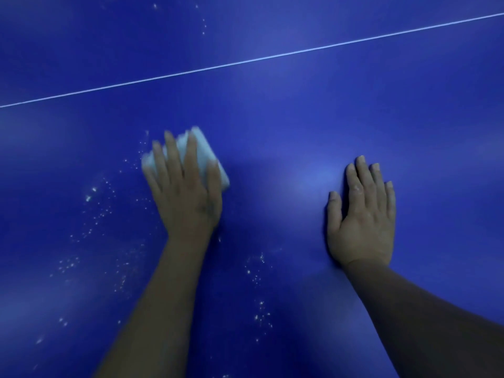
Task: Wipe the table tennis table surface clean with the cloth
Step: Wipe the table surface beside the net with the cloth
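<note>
Pressing a folded white cloth [203,156] flat against the blue table [300,118], the left hand [185,192] had its fingers laid nearly straight over the top of it, bearing down rather than curling round it; the cloth and fingertips were blurred. The right hand [362,214] lay open, palm down on bare surface to the right, well apart from the cloth and holding nothing. The patch between the two hands looked clean, and so did the stretch to the right. Pale specks [95,208] were scattered to the left of the cloth, with more specks near the person between the forearms and a few beyond the white line [259,59] on the far side. I judged the job partly done, with the left and near areas left to wipe
</note>
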`<state>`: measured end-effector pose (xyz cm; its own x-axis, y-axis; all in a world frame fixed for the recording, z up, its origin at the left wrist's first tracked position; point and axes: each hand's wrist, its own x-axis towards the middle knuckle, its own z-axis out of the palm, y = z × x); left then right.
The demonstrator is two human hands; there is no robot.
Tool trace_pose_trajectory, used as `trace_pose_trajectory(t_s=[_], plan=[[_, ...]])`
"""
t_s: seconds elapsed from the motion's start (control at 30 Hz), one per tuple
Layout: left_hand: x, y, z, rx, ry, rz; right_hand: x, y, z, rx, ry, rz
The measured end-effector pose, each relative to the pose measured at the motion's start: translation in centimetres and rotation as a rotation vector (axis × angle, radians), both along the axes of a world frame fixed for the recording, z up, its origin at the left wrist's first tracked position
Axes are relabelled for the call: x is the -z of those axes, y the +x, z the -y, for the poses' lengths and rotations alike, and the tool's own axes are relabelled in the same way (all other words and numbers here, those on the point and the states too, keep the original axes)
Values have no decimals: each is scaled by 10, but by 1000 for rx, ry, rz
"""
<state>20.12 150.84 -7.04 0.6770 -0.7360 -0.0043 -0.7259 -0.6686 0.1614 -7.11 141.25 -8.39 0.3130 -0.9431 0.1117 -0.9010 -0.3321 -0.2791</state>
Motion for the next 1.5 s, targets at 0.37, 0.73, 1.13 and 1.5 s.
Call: trace_pose_trajectory(t_s=[0.37,0.73,1.13,1.5], plan=[[7,-52,-41,-42,58,6,0,1,0,-3,-22,-17],[3,-102,-14,-49,2,-75,1,2,-3,0,-38,24],[-8,-204,-145,507,62,-94,-14,-67,-110,-149,-2,91],[-5,-206,-128,456,65,-100,-6,-114,-173,-116,14,46]])
